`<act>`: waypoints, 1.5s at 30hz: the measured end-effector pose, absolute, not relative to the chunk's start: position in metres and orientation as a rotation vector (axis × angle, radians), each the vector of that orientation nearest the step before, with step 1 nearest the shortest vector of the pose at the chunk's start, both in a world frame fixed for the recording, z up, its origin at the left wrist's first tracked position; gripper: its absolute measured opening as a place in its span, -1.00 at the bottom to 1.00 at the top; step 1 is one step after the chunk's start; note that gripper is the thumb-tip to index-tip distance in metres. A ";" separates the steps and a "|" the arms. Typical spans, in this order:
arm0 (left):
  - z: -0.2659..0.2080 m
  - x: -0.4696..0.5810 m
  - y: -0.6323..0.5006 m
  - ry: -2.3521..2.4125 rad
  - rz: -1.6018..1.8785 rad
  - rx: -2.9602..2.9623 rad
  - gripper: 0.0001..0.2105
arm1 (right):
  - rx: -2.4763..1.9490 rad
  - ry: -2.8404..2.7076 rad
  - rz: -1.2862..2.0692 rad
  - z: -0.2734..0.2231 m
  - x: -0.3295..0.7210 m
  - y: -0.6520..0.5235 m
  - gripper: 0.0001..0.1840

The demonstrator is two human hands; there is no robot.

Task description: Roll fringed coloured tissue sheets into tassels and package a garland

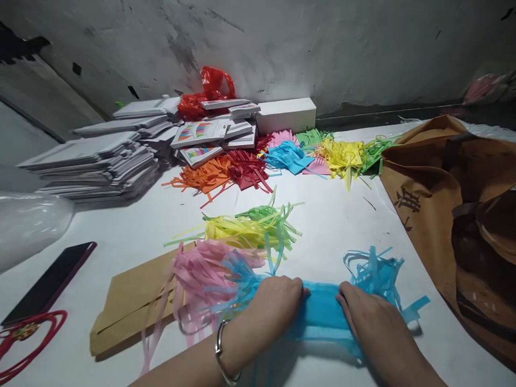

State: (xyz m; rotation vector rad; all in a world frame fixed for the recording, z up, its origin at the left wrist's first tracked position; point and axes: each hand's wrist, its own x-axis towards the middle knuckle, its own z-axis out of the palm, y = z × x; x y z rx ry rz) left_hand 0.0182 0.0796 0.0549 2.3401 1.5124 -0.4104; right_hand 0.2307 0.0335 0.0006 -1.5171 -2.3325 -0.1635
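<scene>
A blue tissue-paper tassel sheet (322, 307) stretches between my two hands, with fringed strips fanning out at both ends. My left hand (278, 301), with a silver bangle at the wrist, is closed on its left part. Curled fingers of my right hand (368, 314) grip the right part, and the loose blue fringe shows behind that hand. Just beyond my left hand lie a pink fringed tassel (197, 263), a yellow one (228, 231) and a green one (278, 217). The undersides of my fingers are hidden.
Brown cardboard (133, 295) lies left of the pink fringe, and a phone (50, 279) with a red cord is farther left. Stacked white packets (97, 161), a white box (286, 114) and coloured fringe bundles (290, 156) line the back. A brown bag (435, 215) stands right.
</scene>
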 end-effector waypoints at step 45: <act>0.032 0.000 0.054 1.508 0.126 2.656 -0.81 | -1.579 -2.232 -0.376 0.010 0.226 0.028 -0.79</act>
